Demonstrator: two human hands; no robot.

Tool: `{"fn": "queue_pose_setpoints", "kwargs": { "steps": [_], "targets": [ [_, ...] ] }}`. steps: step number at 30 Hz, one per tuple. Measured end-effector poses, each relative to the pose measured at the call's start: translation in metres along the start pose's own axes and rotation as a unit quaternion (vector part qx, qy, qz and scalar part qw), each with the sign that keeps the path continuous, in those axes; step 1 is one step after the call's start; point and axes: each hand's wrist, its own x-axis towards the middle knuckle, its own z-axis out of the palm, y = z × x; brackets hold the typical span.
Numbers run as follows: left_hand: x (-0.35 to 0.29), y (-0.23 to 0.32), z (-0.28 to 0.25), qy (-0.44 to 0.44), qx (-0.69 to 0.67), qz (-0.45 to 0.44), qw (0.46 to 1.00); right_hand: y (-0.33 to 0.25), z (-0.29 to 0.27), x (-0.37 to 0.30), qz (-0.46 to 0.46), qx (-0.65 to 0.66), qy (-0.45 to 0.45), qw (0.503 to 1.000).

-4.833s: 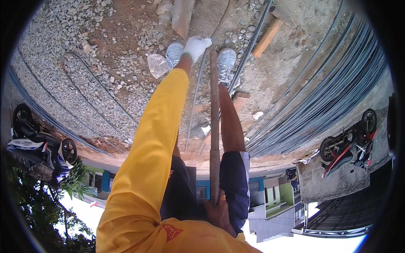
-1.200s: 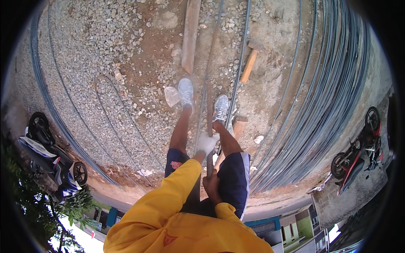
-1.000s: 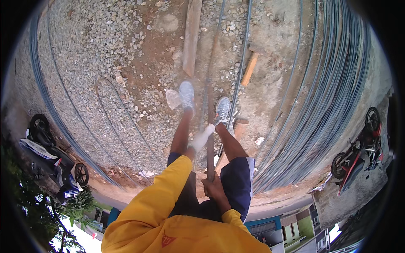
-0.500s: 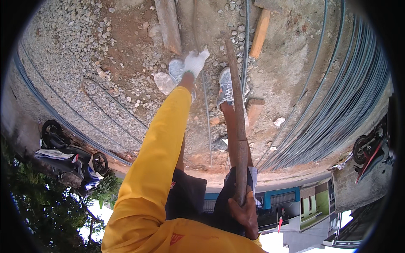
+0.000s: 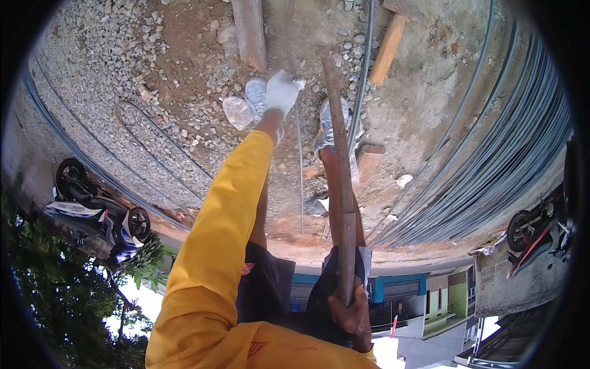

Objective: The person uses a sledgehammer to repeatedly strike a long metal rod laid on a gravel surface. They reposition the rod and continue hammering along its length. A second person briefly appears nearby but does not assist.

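Observation:
My left hand (image 5: 284, 92), in a white knit glove, is low over the gravel beside my left shoe. Its fingers are curled round a thin steel rod (image 5: 300, 178), which runs along the ground both ahead of the glove and back toward me. Bare and close to my body, my right hand (image 5: 351, 313) grips the near end of a long rusty metal pipe (image 5: 347, 246). The pipe slants forward past my right leg and shoe, is thicker at the held end and steps to a narrower section. Where its far end rests, if anywhere, I cannot tell.
Long steel bars (image 5: 510, 154) lie bundled on the right, with more bars (image 5: 80, 147) curving along the left. Wooden pieces, a grey beam (image 5: 249, 34) and an orange block (image 5: 387, 49), lie ahead. Clear plastic (image 5: 238, 113) lies by my left shoe. Motorbikes (image 5: 101, 209) stand behind.
The view has shifted slightly. The pipe's far end has swung a little left over the ground. Both hands keep their grips.

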Motion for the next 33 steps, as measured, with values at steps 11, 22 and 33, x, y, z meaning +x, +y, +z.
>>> {"fn": "queue_pose_setpoints", "kwargs": {
  "steps": [11,22,33],
  "targets": [
    [-0.024,0.039,0.03,0.041,0.034,0.027,0.998,-0.095,-0.03,-0.058,-0.021,0.019,-0.021,0.999],
    [-0.045,0.065,0.065,0.024,0.097,0.076,0.992,-0.15,-0.032,-0.13,0.054,0.014,0.035,0.998],
    [-0.09,0.067,-0.014,0.04,0.122,0.067,0.989,-0.07,0.003,-0.164,0.059,-0.259,0.045,0.963]
  ]
}}
